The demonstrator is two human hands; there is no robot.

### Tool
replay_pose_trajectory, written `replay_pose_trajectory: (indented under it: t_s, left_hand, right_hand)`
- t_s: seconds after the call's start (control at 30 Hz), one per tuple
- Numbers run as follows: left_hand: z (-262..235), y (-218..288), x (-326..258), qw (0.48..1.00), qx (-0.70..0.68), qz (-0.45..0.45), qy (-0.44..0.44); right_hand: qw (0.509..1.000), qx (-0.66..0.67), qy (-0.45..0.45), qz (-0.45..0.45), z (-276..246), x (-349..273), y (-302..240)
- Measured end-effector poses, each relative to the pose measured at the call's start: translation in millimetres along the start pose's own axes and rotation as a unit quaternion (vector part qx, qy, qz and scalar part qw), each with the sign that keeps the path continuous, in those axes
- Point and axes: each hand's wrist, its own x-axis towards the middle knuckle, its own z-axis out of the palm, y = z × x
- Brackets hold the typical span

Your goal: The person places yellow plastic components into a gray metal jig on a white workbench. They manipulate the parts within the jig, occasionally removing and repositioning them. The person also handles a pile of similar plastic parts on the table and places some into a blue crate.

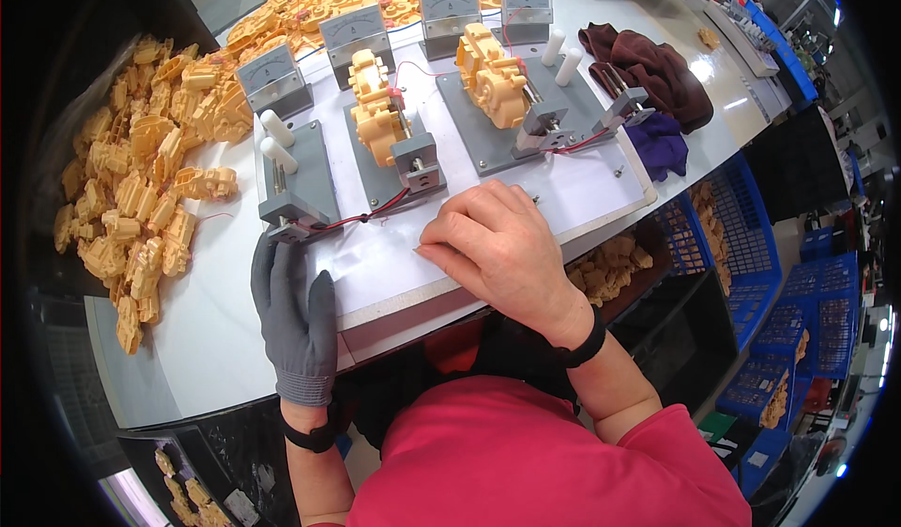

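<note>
- Head view: two yellow plastic housings are seated on grey fixtures upon a white board [380, 274], which is laid on the pale worktop [202, 349].
- The left-hand housing [375, 114] is set on the middle grey plate [381, 187], with its near end beside a metal clamp block [418, 163]; the right-hand housing [490, 81] is set on the right grey plate [469, 137], tilted, beside a similar block.
- The left hand [298, 325] is covered by a grey knitted glove and is placed at the near left edge of the board, just beside the left fixture [314, 175]; its fingers are parted from its thumb, and nothing is seen to be grasped.
- The right hand [502, 250] is left bare and is held over the near part of the board, fingers curled, with thumb and forefinger brought close together; whether anything is pinched cannot be told.
- Black bands are worn on both wrists.
- Red and black wires [387, 206] are run across the board from the clamp blocks.
- Four analog meters [355, 30] are lined up behind the fixtures.
- Similar yellow housings [141, 198] are heaped along the left and far sides.
- A brown cloth [662, 72] and a purple cloth [660, 145] are bunched at the right.
</note>
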Motion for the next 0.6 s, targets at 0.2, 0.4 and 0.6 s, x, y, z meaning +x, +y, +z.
replay_pose_trajectory:
  t_s: [0.2, 0.4, 0.6]
  left_hand:
    - [0.6, -0.1, -0.8, 1.0, -0.002, -0.006, 0.003]
    - [0.5, 2.9, 0.7, 1.0, -0.019, -0.01, -0.001]
    - [0.0, 0.2, 1.2, 0.999, -0.036, -0.006, -0.003]
  right_hand:
    - [1.0, 0.0, 0.005, -0.011, 1.0, -0.1, 0.2]
    - [1.0, 0.0, 0.015, -0.013, 0.5, -1.0, 0.8]
    - [1.0, 0.005, 0.022, -0.004, 2.1, -1.9, 0.3]
